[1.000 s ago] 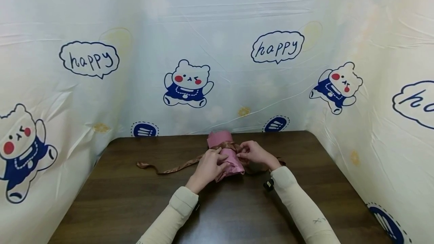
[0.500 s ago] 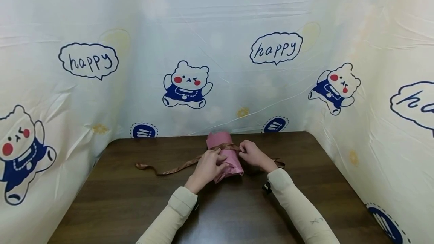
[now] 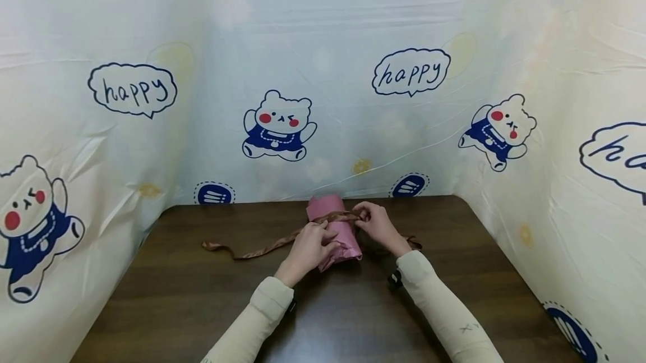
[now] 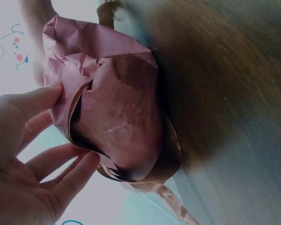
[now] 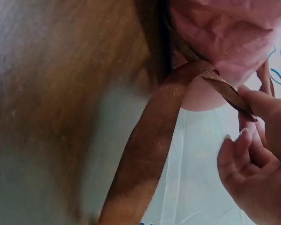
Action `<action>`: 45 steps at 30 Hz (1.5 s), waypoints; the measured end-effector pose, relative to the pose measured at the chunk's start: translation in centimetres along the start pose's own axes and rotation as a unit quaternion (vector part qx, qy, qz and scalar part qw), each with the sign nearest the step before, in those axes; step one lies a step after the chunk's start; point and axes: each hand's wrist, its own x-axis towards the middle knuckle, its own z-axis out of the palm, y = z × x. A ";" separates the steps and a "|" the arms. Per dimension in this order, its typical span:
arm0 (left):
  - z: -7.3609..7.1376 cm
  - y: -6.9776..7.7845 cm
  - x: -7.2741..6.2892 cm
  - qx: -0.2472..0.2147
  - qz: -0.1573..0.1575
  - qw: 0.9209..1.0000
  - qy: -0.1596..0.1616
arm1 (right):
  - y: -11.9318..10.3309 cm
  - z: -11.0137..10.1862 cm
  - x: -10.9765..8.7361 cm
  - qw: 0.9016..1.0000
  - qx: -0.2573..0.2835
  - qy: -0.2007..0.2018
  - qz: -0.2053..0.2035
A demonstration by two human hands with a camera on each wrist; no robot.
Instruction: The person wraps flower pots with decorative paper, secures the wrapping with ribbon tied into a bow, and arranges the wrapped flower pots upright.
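A pink paper-wrapped roll (image 3: 345, 235) lies on the wooden table, with a brown satin ribbon (image 3: 337, 216) around it. From the near left, my left hand (image 3: 309, 249) holds the roll; in the left wrist view its thumb (image 4: 46, 96) and fingertips press the pink paper, spread apart. The folded end (image 4: 122, 119) of the wrapping faces that view. On the other side, my right hand (image 3: 377, 225) pinches a twisted part of the ribbon between thumb and fingers. A wide stretch of ribbon (image 5: 152, 126) runs down past that hand in the right wrist view.
One long ribbon tail (image 3: 259, 253) trails left over the dark tabletop (image 3: 212, 301). A shorter end (image 3: 415, 242) lies behind the right wrist. A printed curtain (image 3: 333, 71) encloses the table's back and sides.
My right hand's fingers first drew in on the ribbon at the roll's right side, then lifted slightly and spread as they pinch it. The left hand and the roll have stayed nearly still.
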 end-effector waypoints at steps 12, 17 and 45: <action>0.1 -0.2 0.0 -0.010 -0.005 1.000 0.004 | 0.5 -3.1 -1.2 0.993 0.026 -0.115 -0.023; 0.1 -0.3 -0.2 -0.010 -0.010 1.000 0.001 | 0.0 -4.8 -2.1 0.990 0.047 -0.131 -0.021; 0.0 -0.3 0.1 -0.008 -0.011 1.000 -0.007 | 5.1 -12.9 -4.5 0.998 -0.034 0.034 0.044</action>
